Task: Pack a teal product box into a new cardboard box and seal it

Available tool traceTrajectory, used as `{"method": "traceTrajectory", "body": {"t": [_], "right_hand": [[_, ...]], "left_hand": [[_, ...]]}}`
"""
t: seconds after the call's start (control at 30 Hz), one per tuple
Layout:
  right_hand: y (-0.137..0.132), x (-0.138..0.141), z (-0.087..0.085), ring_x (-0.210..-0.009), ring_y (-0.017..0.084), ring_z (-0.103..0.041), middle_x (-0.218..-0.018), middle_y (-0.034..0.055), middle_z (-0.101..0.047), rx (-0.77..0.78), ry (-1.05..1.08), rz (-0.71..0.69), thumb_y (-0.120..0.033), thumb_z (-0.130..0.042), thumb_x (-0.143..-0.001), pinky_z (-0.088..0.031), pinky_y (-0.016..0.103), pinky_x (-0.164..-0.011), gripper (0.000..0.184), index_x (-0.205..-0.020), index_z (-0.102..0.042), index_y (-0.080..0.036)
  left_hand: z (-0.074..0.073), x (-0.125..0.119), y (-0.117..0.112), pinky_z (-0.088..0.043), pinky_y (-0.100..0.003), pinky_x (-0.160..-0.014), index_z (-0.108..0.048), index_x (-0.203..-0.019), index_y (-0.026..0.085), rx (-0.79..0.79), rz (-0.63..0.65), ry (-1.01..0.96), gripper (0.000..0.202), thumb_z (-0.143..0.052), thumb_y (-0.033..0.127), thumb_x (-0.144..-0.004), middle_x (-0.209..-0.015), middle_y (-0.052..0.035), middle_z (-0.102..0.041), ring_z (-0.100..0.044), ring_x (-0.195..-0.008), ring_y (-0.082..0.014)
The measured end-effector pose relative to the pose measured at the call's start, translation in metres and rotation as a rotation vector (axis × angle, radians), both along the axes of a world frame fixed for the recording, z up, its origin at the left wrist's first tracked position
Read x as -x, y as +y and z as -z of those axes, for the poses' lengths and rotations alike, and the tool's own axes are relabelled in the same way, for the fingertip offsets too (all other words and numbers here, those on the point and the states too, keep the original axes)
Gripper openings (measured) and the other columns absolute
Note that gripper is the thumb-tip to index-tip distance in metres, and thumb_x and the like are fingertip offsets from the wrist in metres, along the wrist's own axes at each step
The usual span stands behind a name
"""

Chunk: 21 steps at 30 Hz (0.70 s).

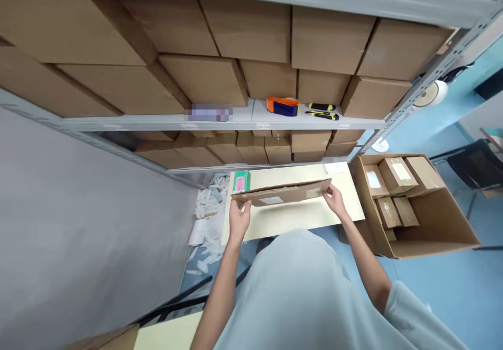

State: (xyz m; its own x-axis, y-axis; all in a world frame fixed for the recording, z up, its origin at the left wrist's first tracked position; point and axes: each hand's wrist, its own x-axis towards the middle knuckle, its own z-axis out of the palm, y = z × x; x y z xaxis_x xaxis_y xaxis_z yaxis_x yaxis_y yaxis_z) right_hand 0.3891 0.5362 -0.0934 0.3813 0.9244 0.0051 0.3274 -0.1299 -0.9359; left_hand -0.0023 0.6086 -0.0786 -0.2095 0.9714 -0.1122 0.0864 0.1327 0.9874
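Note:
A folded-flat cardboard box (294, 193) with a white label on its side is held above the pale yellow table (291, 224). My left hand (239, 219) pinches its left end, thumb on the near face. At the right end, my right hand (334, 201) grips the cardboard between thumb and fingers. Just behind the left end stands a small green and pink box (241, 181). A white paper (336, 167) lies at the table's far right corner.
A metal shelf (220, 124) packed with cardboard boxes rises in front, with an orange and blue band (283, 106) and box cutters (322, 111) on its ledge. At right stands a large open carton (436, 245) holding several small boxes. White scraps (212, 203) litter the floor at left.

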Motion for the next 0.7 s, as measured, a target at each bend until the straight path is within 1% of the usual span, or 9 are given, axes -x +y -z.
{"method": "traceTrajectory", "body": {"t": [0.07, 0.13, 0.2, 0.3, 0.37, 0.43, 0.53, 0.6, 0.7], "right_hand": [[-0.009, 0.003, 0.015, -0.114, 0.035, -0.080, -0.117, 0.0162, -0.084, 0.088, -0.052, 0.099, -0.041, -0.062, -0.084, -0.061, 0.054, -0.111, 0.032, -0.109, -0.071, -0.023], [-0.017, 0.009, 0.026, -0.121, 0.037, -0.080, -0.123, 0.0182, -0.083, 0.164, -0.070, 0.166, -0.037, -0.062, -0.085, -0.062, 0.056, -0.113, 0.033, -0.113, -0.072, -0.022], [-0.022, 0.019, 0.031, -0.125, 0.037, -0.080, -0.128, 0.0195, -0.082, 0.208, -0.057, 0.177, -0.033, -0.061, -0.084, -0.063, 0.056, -0.112, 0.036, -0.116, -0.072, -0.021], [-0.023, 0.037, 0.030, -0.126, 0.034, -0.079, -0.131, 0.0180, -0.082, 0.220, -0.030, 0.118, -0.031, -0.059, -0.085, -0.064, 0.054, -0.113, 0.042, -0.123, -0.072, -0.020], [-0.021, 0.046, 0.023, -0.129, 0.030, -0.078, -0.137, 0.0155, -0.081, 0.198, 0.001, 0.040, -0.034, -0.058, -0.088, -0.064, 0.051, -0.113, 0.045, -0.130, -0.071, -0.022], [-0.019, 0.052, 0.012, -0.131, 0.029, -0.077, -0.144, 0.0141, -0.079, 0.184, 0.035, -0.014, -0.039, -0.058, -0.092, -0.065, 0.050, -0.112, 0.047, -0.133, -0.071, -0.023], [-0.020, 0.052, -0.010, -0.121, 0.029, -0.080, -0.142, 0.0154, -0.079, 0.224, 0.066, -0.012, -0.050, -0.055, -0.100, -0.069, 0.050, -0.105, 0.048, -0.133, -0.073, -0.021], [-0.025, 0.051, -0.026, -0.114, 0.030, -0.082, -0.138, 0.0166, -0.080, 0.277, 0.072, 0.006, -0.061, -0.053, -0.104, -0.071, 0.048, -0.096, 0.054, -0.133, -0.074, -0.021], [-0.034, 0.056, -0.049, -0.106, 0.030, -0.084, -0.134, 0.0157, -0.082, 0.356, 0.004, 0.005, -0.073, -0.063, -0.100, -0.071, 0.044, -0.090, 0.062, -0.131, -0.075, -0.021]], "left_hand": [[0.012, -0.013, 0.010, -0.050, -0.054, -0.131, -0.070, -0.128, 0.020, 0.032, 0.074, 0.015, 0.037, -0.073, 0.031, -0.093, -0.139, -0.0169, -0.076, -0.071, -0.140, -0.0328], [0.020, -0.019, 0.016, -0.047, -0.054, -0.133, -0.071, -0.134, 0.021, 0.049, 0.161, 0.025, 0.039, -0.069, 0.029, -0.096, -0.145, -0.0166, -0.075, -0.066, -0.148, -0.0326], [0.024, -0.018, 0.019, -0.044, -0.054, -0.135, -0.071, -0.141, 0.023, 0.062, 0.242, 0.031, 0.044, -0.067, 0.030, -0.097, -0.149, -0.0154, -0.074, -0.064, -0.151, -0.0324], [0.022, -0.016, 0.018, -0.042, -0.055, -0.136, -0.071, -0.145, 0.023, 0.074, 0.350, 0.031, 0.049, -0.064, 0.032, -0.098, -0.149, -0.0140, -0.075, -0.064, -0.151, -0.0326], [0.020, -0.015, 0.015, -0.043, -0.056, -0.136, -0.073, -0.143, 0.023, 0.088, 0.396, 0.017, 0.050, -0.061, 0.034, -0.096, -0.145, -0.0130, -0.078, -0.066, -0.148, -0.0326], [0.015, -0.015, 0.009, -0.046, -0.055, -0.134, -0.076, -0.139, 0.022, 0.117, 0.396, -0.024, 0.049, -0.059, 0.037, -0.096, -0.143, -0.0123, -0.078, -0.067, -0.146, -0.0320], [0.005, -0.015, -0.001, -0.055, -0.053, -0.127, -0.078, -0.133, 0.019, 0.155, 0.281, -0.081, 0.050, -0.053, 0.046, -0.099, -0.143, -0.0140, -0.078, -0.069, -0.143, -0.0318], [-0.006, -0.014, -0.005, -0.062, -0.052, -0.117, -0.079, -0.129, 0.018, 0.144, 0.187, -0.025, 0.053, -0.055, 0.056, -0.101, -0.140, -0.0156, -0.078, -0.072, -0.135, -0.0323], [-0.024, -0.015, -0.005, -0.068, -0.046, -0.101, -0.083, -0.116, 0.020, 0.097, 0.115, 0.200, 0.052, -0.071, 0.065, -0.093, -0.124, -0.0142, -0.082, -0.078, -0.113, -0.0303]]}}
